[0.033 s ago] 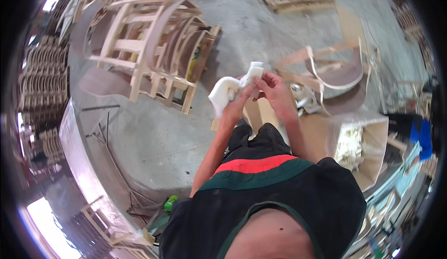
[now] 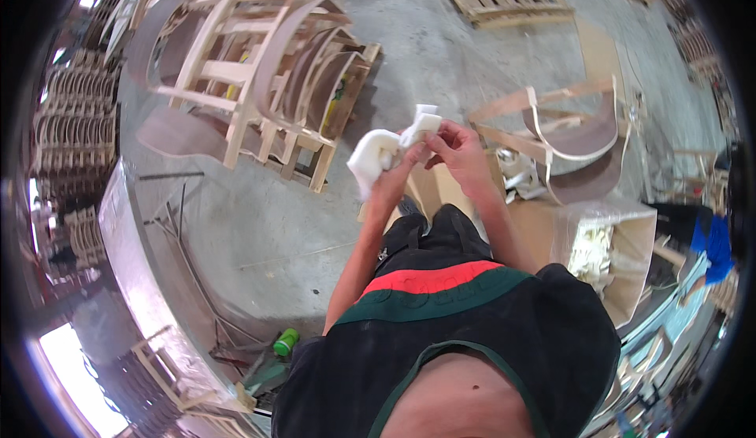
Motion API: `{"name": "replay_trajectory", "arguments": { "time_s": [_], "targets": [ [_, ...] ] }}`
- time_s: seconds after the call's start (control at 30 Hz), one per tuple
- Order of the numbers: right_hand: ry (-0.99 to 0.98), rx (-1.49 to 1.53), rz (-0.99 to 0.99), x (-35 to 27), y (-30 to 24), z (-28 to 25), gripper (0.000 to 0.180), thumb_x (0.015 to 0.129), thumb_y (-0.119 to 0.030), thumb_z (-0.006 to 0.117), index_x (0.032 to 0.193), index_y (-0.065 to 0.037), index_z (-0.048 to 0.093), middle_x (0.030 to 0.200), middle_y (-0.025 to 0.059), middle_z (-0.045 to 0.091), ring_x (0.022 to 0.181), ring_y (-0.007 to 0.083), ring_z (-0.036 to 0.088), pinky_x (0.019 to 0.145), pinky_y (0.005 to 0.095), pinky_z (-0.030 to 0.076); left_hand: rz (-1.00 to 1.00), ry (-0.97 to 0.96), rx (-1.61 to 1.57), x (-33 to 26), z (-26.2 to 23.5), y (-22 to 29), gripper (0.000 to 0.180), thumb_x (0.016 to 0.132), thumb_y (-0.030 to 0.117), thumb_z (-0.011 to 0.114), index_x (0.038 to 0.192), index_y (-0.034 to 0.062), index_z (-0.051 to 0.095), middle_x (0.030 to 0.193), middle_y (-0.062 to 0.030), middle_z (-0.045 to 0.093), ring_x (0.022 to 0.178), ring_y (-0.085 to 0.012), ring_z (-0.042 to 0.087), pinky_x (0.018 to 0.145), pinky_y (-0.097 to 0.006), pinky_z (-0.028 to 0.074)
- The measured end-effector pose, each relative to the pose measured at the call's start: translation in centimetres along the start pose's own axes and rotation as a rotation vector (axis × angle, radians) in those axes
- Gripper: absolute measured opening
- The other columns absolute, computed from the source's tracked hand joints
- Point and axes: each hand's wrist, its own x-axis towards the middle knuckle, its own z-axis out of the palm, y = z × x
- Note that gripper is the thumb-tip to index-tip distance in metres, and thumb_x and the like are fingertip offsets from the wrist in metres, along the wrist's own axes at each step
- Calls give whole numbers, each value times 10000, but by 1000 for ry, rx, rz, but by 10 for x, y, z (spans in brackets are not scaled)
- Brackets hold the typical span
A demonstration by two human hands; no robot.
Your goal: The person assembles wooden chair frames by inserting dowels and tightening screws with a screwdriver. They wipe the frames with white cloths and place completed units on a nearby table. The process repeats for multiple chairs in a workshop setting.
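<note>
Head view: nearest, a black shirt with a red and green band is being worn, and both forearms are being raised in front of the chest. A white foam piece is being held above the concrete floor: the left hand is being closed around its lower part, fingers clamped on it, while the right hand is pinching its upper end, fingertips together on the foam. The foam is only being gripped and worked between the hands; it is not yet being applied to anything. Farther left, stacked chair frames are standing; farther right, one curved chair frame is lying beside a cardboard box.
</note>
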Motion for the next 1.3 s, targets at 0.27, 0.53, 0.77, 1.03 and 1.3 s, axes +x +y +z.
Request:
{"name": "replay_trajectory", "arguments": {
  "time_s": [0.27, 0.53, 0.77, 1.03, 1.3],
  "targets": [
    [-376, -105, 65, 156, 19, 103, 344, 805, -148, 735, 1092, -13, 602, 874, 43, 654, 710, 81, 602, 573, 230, 491, 33, 374, -211, 89, -128, 7, 387, 741, 162, 804, 1039, 47, 587, 965, -27, 598, 824, -118, 586, 714, -277, 493],
    [-159, -182, -78, 440, -1, 114, 349, 790, -176, 741, 1054, 20, 622, 843, 49, 669, 684, 83, 604, 585, 231, 491, 131, 335, 121, 359, -216, 40, 271, 780, 208, 764, 968, 49, 651, 796, 0, 629, 688, -70, 573, 622, -237, 458],
    [22, -433, -14, 749, 26, 120, 399, 778, -210, 742, 1079, 20, 618, 825, 47, 663, 688, 91, 596, 593, 234, 487, 579, 93, 1053, 701, -282, 9, 418, 668, 76, 716, 1076, 133, 648, 968, -106, 676, 857, -332, 636, 723, -376, 501],
    [-133, -705, 69, 842, 89, 152, 375, 784, -213, 729, 1098, -23, 656, 731, 18, 627, 616, 65, 517, 564, 249, 429, 546, -210, 1003, 757, -296, 23, 191, 731, 59, 603, 908, 122, 639, 810, -65, 670, 722, -265, 648, 613, -367, 498],
    [-296, -1022, 5, 814, 90, 166, 317, 778, -168, 677, 1075, -61, 673, 763, 141, 635, 646, 192, 578, 609, 302, 463, 520, -193, 952, 757, -303, 24, 259, 740, 62, 583, 979, 138, 650, 841, -56, 677, 757, -256, 650, 651, -360, 500]
  ]
}}
